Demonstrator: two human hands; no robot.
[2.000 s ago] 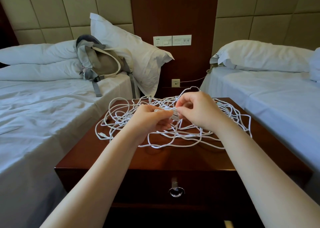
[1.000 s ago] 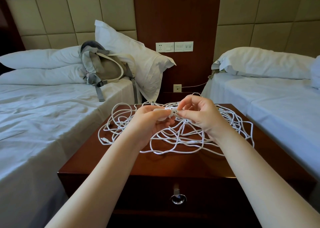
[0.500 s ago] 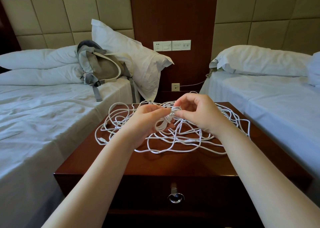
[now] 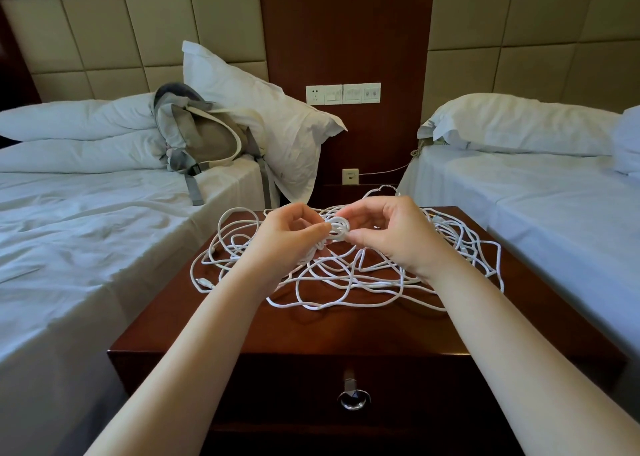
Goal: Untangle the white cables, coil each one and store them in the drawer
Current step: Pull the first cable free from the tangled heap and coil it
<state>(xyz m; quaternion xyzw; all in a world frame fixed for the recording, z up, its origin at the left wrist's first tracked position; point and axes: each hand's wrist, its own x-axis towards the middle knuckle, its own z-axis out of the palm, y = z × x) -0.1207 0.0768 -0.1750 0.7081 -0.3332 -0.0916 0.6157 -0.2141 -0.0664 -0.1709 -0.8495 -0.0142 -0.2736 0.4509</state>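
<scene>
The fingers (image 4: 320,228) of the left hand (image 4: 287,239) are curled in, thumb and forefinger tips pinching one side of a small coil (image 4: 338,231). The right hand (image 4: 393,235) pinches its other side between thumb and bent forefinger, with its remaining fingers arched loosely above and holding nothing. The coil is held in the air between the two hands, just above the white cables (image 4: 346,279), which lie in a wide, loose tangle on the top of the nightstand (image 4: 346,334); strands run down from the coil into that heap. Two seconds earlier the hands held only a short straight stretch of cable near its end. Half a second ago a few slack loops hung between them, and now those loops have been drawn into a tight round winding of several turns. This suggests that coiling of the first cable has begun from its free end, though most of its length appears still caught in the tangle and will have to be drawn out as the winding goes on. The heap lies much as it did, and the drawer (image 4: 433,383) below, with its metal knob (image 4: 353,399), is shut as before, so nothing is stored yet.
</scene>
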